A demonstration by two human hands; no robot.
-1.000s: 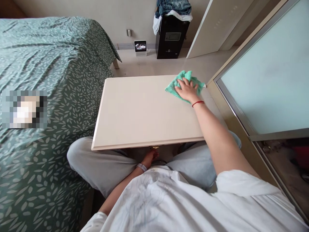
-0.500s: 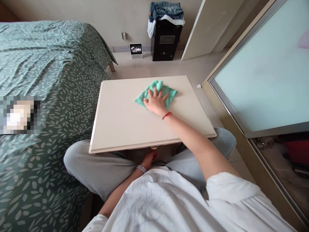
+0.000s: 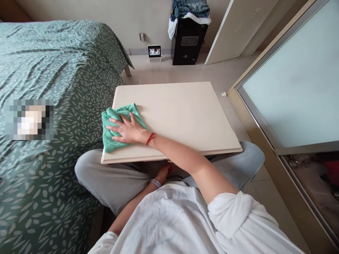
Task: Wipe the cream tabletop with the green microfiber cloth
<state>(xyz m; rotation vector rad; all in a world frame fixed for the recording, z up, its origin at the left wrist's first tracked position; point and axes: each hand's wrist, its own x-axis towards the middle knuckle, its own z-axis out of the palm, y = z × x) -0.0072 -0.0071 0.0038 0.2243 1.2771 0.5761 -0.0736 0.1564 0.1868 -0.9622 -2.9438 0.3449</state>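
Observation:
My right hand (image 3: 127, 130) lies flat with spread fingers on a green cloth (image 3: 112, 135), pressing it against the left part of a cream-coloured tabletop (image 3: 182, 116). The cloth is partly bunched near the fingertips and reaches over the tabletop's left edge. Below the front edge, close to a small brass-coloured fitting (image 3: 168, 161), my left hand (image 3: 164, 172) is in shadow between my legs. Its fingers look curled in; whatever they may hold is hidden.
A bed with a green leaf-patterned cover (image 3: 79, 70) stands close on the left. On the right is a sliding frosted-glass door (image 3: 293, 77). Beyond the tabletop are a small screen (image 3: 154, 53) and a black cabinet (image 3: 189, 42) with jeans (image 3: 189, 8) on top.
My right hand has swept the cloth from the far middle-right of the tabletop to its left edge. My left hand stays below the front edge. The view has shifted slightly.

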